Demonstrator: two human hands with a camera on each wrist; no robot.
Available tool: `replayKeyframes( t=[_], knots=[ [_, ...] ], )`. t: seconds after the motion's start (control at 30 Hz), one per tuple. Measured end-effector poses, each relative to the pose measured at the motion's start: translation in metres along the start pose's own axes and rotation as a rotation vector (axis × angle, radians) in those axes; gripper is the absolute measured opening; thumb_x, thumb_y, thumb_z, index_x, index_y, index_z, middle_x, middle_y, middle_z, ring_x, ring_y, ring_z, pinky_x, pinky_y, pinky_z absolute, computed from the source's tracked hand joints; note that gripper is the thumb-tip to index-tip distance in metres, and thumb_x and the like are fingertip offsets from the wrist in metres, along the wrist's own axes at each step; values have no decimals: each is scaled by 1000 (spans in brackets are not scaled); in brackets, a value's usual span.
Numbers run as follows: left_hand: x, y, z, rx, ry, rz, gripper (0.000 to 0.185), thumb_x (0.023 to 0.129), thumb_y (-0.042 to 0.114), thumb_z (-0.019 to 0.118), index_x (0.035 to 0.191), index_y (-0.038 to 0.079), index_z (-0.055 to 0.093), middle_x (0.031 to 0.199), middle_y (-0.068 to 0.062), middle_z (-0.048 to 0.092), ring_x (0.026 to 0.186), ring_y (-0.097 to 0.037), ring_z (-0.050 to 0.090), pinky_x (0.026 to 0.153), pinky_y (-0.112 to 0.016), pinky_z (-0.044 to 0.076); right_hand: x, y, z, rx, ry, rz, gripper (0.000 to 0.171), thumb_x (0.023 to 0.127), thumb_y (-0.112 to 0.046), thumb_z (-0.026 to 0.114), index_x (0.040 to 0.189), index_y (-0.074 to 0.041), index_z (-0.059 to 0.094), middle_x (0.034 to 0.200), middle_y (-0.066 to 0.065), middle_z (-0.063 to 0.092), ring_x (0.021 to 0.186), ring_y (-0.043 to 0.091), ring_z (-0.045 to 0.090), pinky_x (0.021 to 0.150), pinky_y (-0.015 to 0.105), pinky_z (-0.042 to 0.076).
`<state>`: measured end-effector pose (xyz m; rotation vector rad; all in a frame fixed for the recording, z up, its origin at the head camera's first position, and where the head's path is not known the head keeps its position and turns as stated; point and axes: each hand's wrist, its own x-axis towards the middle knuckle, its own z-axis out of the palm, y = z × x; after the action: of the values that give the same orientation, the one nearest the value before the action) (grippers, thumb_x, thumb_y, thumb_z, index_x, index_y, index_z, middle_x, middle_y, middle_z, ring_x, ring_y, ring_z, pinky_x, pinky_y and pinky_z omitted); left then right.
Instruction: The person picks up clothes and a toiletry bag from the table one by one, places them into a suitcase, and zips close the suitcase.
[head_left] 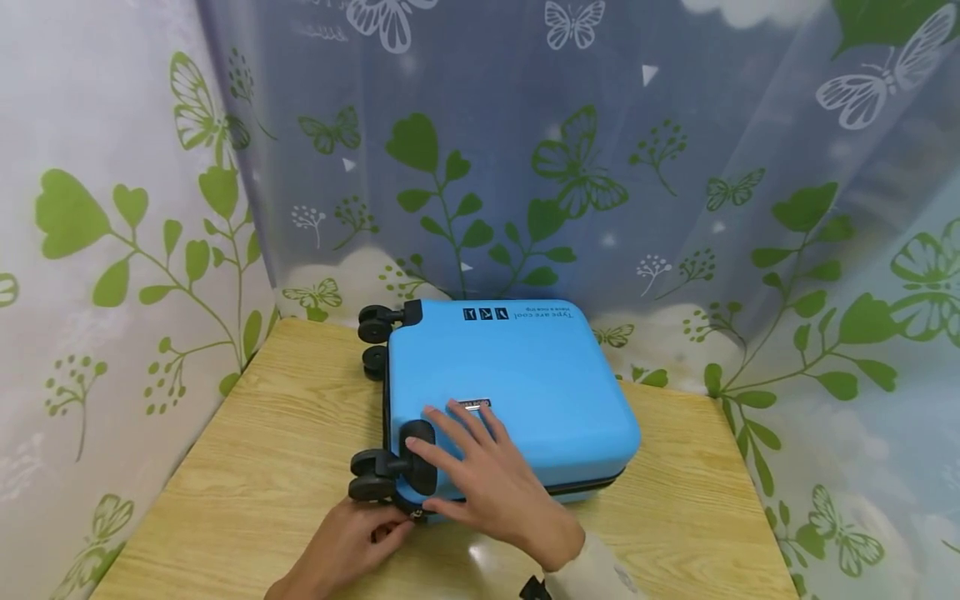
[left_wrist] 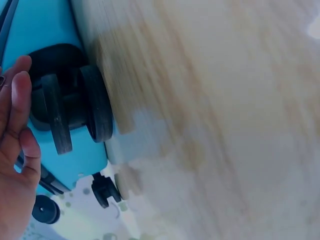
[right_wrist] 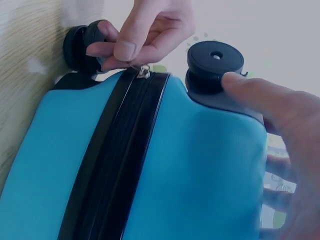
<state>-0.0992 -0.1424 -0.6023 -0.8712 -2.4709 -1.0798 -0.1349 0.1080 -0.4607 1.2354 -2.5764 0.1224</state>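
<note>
A light blue hard-shell suitcase (head_left: 525,367) lies flat on a wooden table, its wheels toward the left. At its near left corner my left hand (head_left: 347,542) pinches the zipper pull between thumb and forefinger; the pull itself is mostly hidden by the fingers. The right wrist view shows the metal zipper slider (right_wrist: 144,72) just below those fingertips, on the black zipper (right_wrist: 117,160) around the suitcase's side. My right hand (head_left: 491,475) rests on the upper shell with fingers spread, beside the near upper caster wheel (head_left: 372,475).
Black caster wheels (head_left: 372,323) stick out at the suitcase's far left corner. The wooden table (head_left: 300,400) extends to the left, right and front of it. A curtain (head_left: 480,167) printed with leaves and butterflies hangs behind, close to the suitcase's far side.
</note>
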Motion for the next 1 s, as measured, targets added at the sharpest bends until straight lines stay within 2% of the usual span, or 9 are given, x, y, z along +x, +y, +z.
replayKeyframes(
  t=[0.13,0.23,0.3,0.4,0.57,0.73,0.87,0.93,1.0],
  knots=[
    [-3,-2,-3,-48,6,-18,11,96,15,85,94,25,82,85,23,71,74,14,58,66,-11,49,3,-4,0,-25,-46,7,83,92,-59,84,164,-38,47,178,4,35,163,36,36,126,68,36],
    [-4,-6,-7,-30,45,-15,10,95,16,86,96,26,84,92,21,73,81,8,62,70,-18,54,5,-5,0,-56,-67,18,83,91,-55,86,163,-39,48,178,3,34,164,36,34,126,69,36],
    [-4,-9,-8,6,80,18,6,95,20,86,96,26,84,95,19,75,85,3,67,73,-24,57,6,-5,-1,-78,-75,21,80,91,-54,87,160,-40,50,178,3,33,164,36,34,126,68,36],
    [-3,-16,-10,66,131,108,1,96,26,85,95,26,86,96,18,78,90,-6,72,78,-29,59,7,-5,-1,-91,-88,22,75,92,-54,86,157,-41,52,178,2,33,164,34,35,125,67,38],
    [-3,-29,-19,156,160,261,12,98,31,82,95,22,88,88,15,80,77,-4,68,72,-25,51,6,-5,-1,-95,-83,9,75,92,-55,85,157,-42,51,177,0,36,163,32,37,124,67,40],
    [1,-44,-34,206,166,305,24,103,37,76,97,16,84,73,12,74,62,2,54,66,-22,42,6,-4,-2,-107,-72,13,75,90,-55,87,155,-42,52,175,-1,39,161,31,39,123,66,42],
    [7,-50,-41,253,171,333,47,116,44,52,84,17,74,68,12,67,60,0,54,65,-23,43,5,-5,-3,-116,-73,9,75,91,-55,86,156,-42,52,174,-1,40,161,31,40,122,66,43],
    [9,-51,-43,274,177,334,44,115,35,54,77,19,68,68,12,66,60,-2,56,65,-25,44,5,-5,-3,-118,-79,6,75,92,-55,84,158,-42,50,175,-1,39,161,31,39,123,66,42],
    [10,-51,-43,275,169,321,30,103,22,67,74,20,63,67,12,63,60,-2,54,65,-24,43,5,-5,-3,-113,-86,8,75,93,-55,84,158,-42,50,175,-1,38,162,31,39,123,66,42]
  ],
)
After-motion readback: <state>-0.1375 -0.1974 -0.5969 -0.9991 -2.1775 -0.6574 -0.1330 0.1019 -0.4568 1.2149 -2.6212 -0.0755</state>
